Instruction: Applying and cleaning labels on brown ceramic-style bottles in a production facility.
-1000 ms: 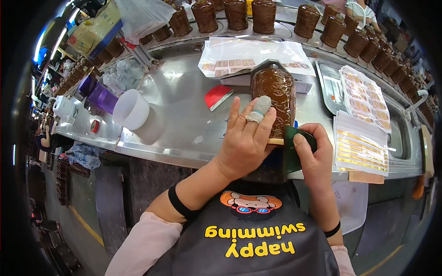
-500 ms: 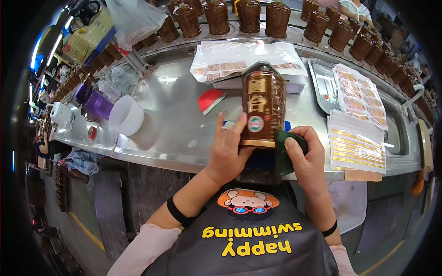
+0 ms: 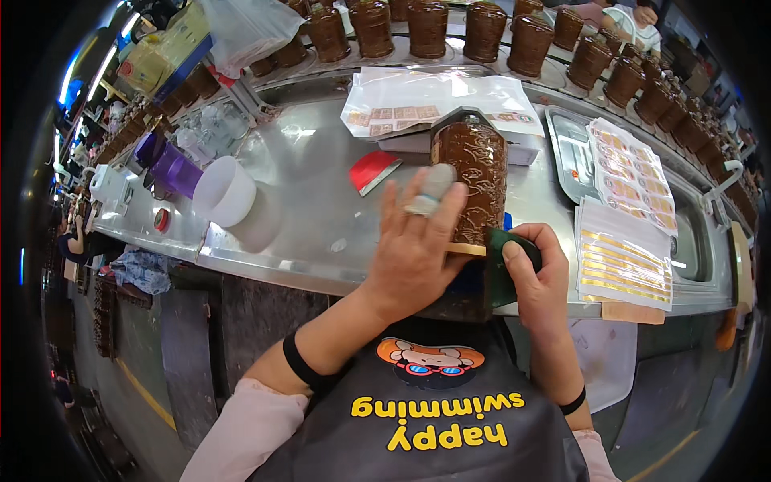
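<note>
A brown bottle (image 3: 482, 181) with a raised pattern lies tilted at the middle of the bench, its base toward me. Along its lower edge runs a gold band (image 3: 467, 250). My left hand (image 3: 405, 261) grips the bottle's left side, the fingers on its surface and the thumb tucked near the base. One left fingertip wears a pale cover (image 3: 438, 181). Pinched between thumb and fingers of my right hand (image 3: 540, 273) is a dark green flat pad (image 3: 501, 269), against the bottle's lower right edge. A blue part shows partly beneath the bottle.
Strips of gold labels (image 3: 625, 261) and a label sheet (image 3: 630, 169) lie right, beside a metal tray (image 3: 566, 153) and sink (image 3: 697, 241). A white cup (image 3: 225, 193), purple bottle (image 3: 169, 169) and red piece (image 3: 373, 171) are left. Brown bottles (image 3: 427, 32) line the conveyor behind.
The bottle has turned leftward about its length, so the gold characters and round sticker no longer show. My left hand has moved farther over its side; the right keeps the pad at the edge.
</note>
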`<state>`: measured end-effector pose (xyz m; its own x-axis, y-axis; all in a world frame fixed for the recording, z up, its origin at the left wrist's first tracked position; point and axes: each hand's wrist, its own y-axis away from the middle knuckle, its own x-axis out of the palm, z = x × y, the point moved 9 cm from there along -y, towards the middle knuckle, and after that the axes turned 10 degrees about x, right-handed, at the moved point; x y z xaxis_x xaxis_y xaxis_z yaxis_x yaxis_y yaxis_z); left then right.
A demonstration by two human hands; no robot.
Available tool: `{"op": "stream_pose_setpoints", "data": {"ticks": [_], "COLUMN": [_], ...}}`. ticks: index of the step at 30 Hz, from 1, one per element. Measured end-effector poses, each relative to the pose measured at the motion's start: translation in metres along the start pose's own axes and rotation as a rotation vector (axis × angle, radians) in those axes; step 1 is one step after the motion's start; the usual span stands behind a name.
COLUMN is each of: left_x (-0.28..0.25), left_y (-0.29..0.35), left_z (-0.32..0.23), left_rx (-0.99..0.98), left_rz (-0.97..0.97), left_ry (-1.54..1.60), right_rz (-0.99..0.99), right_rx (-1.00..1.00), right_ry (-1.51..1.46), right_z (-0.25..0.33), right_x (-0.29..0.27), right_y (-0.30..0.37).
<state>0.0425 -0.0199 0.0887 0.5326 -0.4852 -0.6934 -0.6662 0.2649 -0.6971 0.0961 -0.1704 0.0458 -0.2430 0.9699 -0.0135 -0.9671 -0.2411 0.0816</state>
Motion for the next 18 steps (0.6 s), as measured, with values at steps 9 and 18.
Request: {"op": "stream_pose_setpoints", "data": {"ticks": [9, 18], "left_x": [0.002, 0.011], "left_y": [0.016, 0.027], "left_z": [0.016, 0.022], "left_rx": [-0.019, 0.029], "left_rz": [-0.06, -0.094], "left_ry": [0.067, 0.168], "right_rz": [0.015, 0.052], "right_rx": [0.014, -0.03], "right_ry": [0.0, 0.075], "right_z": [-0.006, -0.015], "right_x": [0.0, 0.001], "right_y": [-0.001, -0.004]}}
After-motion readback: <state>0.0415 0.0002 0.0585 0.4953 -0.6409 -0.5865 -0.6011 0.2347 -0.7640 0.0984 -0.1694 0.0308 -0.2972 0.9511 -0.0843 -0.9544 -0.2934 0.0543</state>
